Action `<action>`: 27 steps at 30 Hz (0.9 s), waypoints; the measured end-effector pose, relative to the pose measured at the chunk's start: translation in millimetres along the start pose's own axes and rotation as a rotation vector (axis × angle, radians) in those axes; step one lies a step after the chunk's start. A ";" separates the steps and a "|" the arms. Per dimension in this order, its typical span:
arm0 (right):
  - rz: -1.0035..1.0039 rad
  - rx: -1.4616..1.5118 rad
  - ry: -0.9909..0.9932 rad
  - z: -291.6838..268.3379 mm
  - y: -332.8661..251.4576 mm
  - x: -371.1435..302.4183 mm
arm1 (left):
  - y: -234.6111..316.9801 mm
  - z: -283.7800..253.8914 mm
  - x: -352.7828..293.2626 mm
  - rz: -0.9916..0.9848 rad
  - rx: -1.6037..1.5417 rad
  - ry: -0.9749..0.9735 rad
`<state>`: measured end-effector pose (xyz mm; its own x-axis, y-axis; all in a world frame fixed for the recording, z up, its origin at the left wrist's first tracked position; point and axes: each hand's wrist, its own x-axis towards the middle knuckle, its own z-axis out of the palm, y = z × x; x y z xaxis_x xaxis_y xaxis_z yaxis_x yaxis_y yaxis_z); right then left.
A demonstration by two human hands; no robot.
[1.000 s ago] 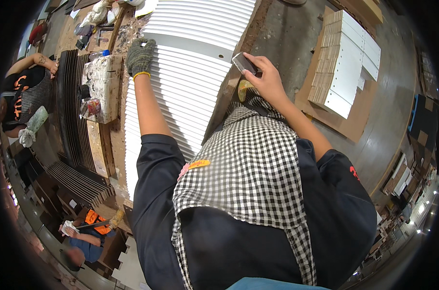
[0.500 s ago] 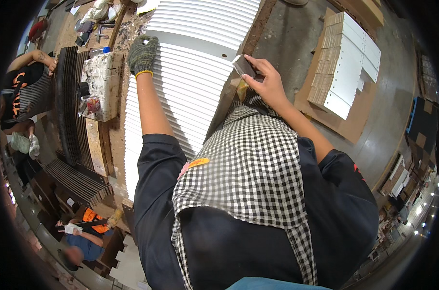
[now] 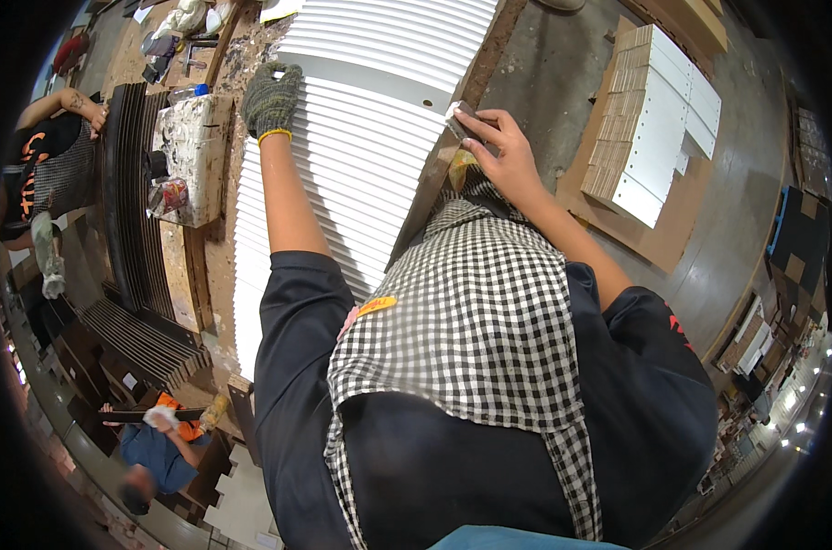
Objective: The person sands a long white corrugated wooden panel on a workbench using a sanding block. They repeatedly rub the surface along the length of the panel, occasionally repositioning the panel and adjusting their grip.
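My left hand point(image 3: 272, 101), in a dark knitted glove with a yellow cuff, is at the left ends of the white slats point(image 3: 361, 151). Its fingers are bent over a slat end, with a bit of white showing between them. My bare right hand point(image 3: 506, 151) grips a dark grey sanding block point(image 3: 465, 123) with a whitened edge. The block is just off the slats' right ends, by the bench edge. Between the white rows runs a grey strip point(image 3: 370, 79) with a small dark hole near its right end.
Dark slats point(image 3: 127, 202) are stacked on the bench to the left, beside a paint-stained white block point(image 3: 196, 156). Two co-workers point(image 3: 54, 174) point(image 3: 159, 454) are on the left. White panels point(image 3: 659, 119) and cardboard lie on the floor at right.
My right hand has tilted the sanding block and shifted slightly at the slats' right ends. My left hand stays nearly still. The co-workers' hands have moved.
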<state>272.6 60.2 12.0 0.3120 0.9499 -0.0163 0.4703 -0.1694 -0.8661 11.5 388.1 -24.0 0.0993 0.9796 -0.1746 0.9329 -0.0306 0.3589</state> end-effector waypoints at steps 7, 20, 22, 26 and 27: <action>0.120 0.274 -0.042 -7.9 15.6 11.1 | 8.4 -1.0 -3.4 0.024 0.044 0.026; -0.218 0.030 -0.124 -20.9 18.5 27.3 | 13.2 -3.8 -3.6 -0.002 0.052 0.002; -0.181 0.018 -0.067 -21.7 17.8 25.3 | 11.4 -2.6 -1.6 -0.019 0.045 -0.017; -0.203 -0.052 -0.099 -19.3 6.5 22.3 | 6.0 -0.8 -2.4 0.017 -0.005 0.031; -0.199 -0.113 -0.076 -22.4 7.9 22.0 | 6.1 -0.3 -5.0 0.012 -0.010 0.056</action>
<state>301.7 73.9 16.0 0.1428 0.9838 0.1080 0.6069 -0.0008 -0.7948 16.7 383.0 -20.6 0.0904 0.9888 -0.1191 0.9284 -0.0404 0.3695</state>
